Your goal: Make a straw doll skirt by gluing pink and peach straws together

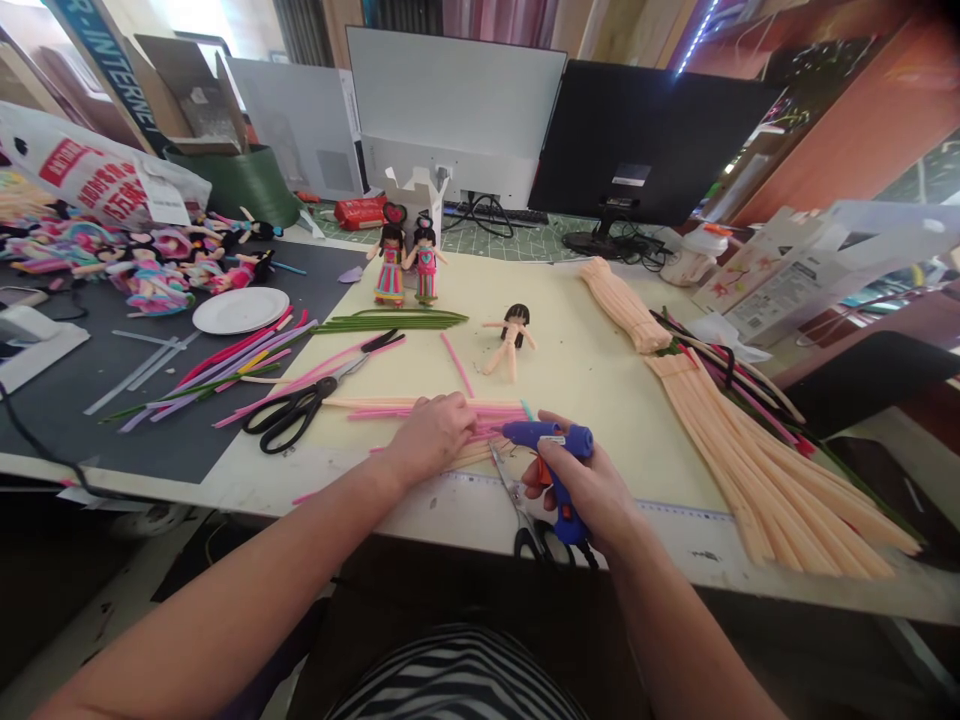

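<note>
My right hand (581, 480) is wrapped round a blue hot glue gun (566, 438), its nozzle pointing left. Just left of that nozzle, my left hand (439, 428) has its fingers bent down on the pink pipe cleaners (390, 411); whether it pinches one is hidden. Below the glue gun lies a pair of scissors (517, 500), partly covered by my right hand. Farther back on the cream mat rests a small peach doll (513, 340) with black hair. A loose pink pipe cleaner (457, 364) lies left of the doll.
Black-handled scissors (300, 405) and green pipe cleaners (390, 320) lie to the left. Two dressed dolls (409, 262) stand behind. Peach pipe cleaner bundles (750, 440) spread at the right. A white plate (241, 310) sits near a doll heap (150, 260). Monitors (457, 110) line the back.
</note>
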`<state>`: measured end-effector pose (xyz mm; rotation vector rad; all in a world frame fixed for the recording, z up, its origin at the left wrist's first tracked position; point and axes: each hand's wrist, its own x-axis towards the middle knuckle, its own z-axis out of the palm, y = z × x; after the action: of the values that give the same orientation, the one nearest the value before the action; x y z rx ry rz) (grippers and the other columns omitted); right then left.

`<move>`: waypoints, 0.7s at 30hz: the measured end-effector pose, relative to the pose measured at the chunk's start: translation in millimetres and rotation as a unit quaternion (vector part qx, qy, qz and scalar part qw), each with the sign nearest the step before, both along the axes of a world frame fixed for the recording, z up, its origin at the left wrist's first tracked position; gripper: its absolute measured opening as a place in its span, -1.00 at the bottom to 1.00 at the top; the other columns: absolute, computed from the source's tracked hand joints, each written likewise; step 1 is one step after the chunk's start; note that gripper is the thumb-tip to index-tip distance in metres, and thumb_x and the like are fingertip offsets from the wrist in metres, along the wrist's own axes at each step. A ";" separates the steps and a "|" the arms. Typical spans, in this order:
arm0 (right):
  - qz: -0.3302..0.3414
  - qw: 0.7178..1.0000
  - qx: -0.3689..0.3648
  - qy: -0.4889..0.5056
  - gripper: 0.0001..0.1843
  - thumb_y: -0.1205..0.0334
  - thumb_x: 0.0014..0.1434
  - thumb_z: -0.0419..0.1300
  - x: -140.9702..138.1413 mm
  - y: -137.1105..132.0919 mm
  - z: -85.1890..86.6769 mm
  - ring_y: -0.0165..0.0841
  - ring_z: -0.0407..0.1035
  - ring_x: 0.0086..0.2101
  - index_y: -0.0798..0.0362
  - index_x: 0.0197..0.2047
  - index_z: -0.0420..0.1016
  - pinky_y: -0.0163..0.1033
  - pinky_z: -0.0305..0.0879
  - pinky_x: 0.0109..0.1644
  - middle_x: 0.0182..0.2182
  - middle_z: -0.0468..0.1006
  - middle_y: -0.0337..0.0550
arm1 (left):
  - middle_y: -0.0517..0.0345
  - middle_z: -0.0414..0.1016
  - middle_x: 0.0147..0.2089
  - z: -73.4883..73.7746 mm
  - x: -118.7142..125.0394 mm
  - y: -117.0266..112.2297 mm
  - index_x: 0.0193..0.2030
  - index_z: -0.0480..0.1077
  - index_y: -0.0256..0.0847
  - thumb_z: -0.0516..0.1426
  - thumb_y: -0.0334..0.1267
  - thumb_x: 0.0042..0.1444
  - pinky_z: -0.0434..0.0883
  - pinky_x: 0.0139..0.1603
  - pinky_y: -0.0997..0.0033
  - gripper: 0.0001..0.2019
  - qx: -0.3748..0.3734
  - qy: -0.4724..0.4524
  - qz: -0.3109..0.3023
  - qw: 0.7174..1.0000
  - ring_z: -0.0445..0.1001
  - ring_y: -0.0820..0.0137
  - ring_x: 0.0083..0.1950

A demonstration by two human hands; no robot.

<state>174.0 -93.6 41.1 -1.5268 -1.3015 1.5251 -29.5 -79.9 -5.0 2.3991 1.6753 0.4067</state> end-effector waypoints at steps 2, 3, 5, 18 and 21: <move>0.004 1.000 0.003 -0.007 -0.43 0.12 0.13 0.10 -0.7 1.1 2.7 -0.38 0.41 -0.59 0.01 0.21 0.16 -0.41 0.17 -0.64 -0.61 0.50 -0.28 | 0.11 0.39 -0.21 0.6 0.2 1.0 -0.28 0.43 -0.19 0.01 -0.28 0.25 0.29 -0.12 0.29 -0.82 -0.004 -0.001 0.004 1.000 0.38 0.33 -0.11; 0.007 1.000 0.002 -0.012 -0.44 0.13 0.14 0.10 -1.7 1.9 3.5 -0.39 0.41 -0.60 0.01 0.21 0.17 -0.42 0.16 -0.65 -0.61 0.50 -0.28 | 0.11 0.38 -0.21 0.8 0.3 1.4 -0.28 0.43 -0.19 0.01 -0.27 0.25 0.29 -0.13 0.29 -0.81 -0.007 0.000 0.006 1.000 0.38 0.33 -0.11; 0.013 1.000 -0.003 -0.020 -0.43 0.13 0.14 0.09 -4.2 3.7 3.5 -0.40 0.40 -0.61 0.02 0.22 0.17 -0.42 0.14 -0.65 -0.61 0.49 -0.27 | 0.10 0.38 -0.21 0.7 0.3 2.3 -0.28 0.42 -0.19 -0.01 -0.28 0.26 0.30 -0.12 0.30 -0.80 -0.012 0.001 0.005 1.000 0.38 0.33 -0.11; 0.019 1.000 -0.007 -0.019 -0.38 0.11 0.12 0.10 -7.1 7.7 -7.7 -0.37 0.42 -0.60 0.02 0.25 0.17 -0.40 0.18 -0.64 -0.63 0.47 -0.30 | 0.09 0.37 -0.24 -3.6 -1.0 5.0 -0.27 0.40 -0.23 0.02 -0.35 0.22 0.35 -0.07 0.34 -0.86 0.017 -0.053 0.003 0.998 0.39 0.36 -0.14; 0.015 1.000 -0.005 -0.012 -0.37 0.11 0.11 0.11 -8.3 7.5 -8.3 -0.38 0.40 -0.61 0.04 0.24 0.17 -0.39 0.19 -0.63 -0.64 0.46 -0.31 | 0.08 0.38 -0.24 -5.9 -1.9 5.3 -0.27 0.39 -0.24 0.03 -0.37 0.21 0.35 -0.07 0.32 -0.88 0.032 -0.055 -0.003 0.998 0.37 0.34 -0.13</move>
<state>165.7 -86.1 32.7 -1.5422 -1.3376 1.5376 -31.5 -74.5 -10.8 2.3777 1.6326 0.5883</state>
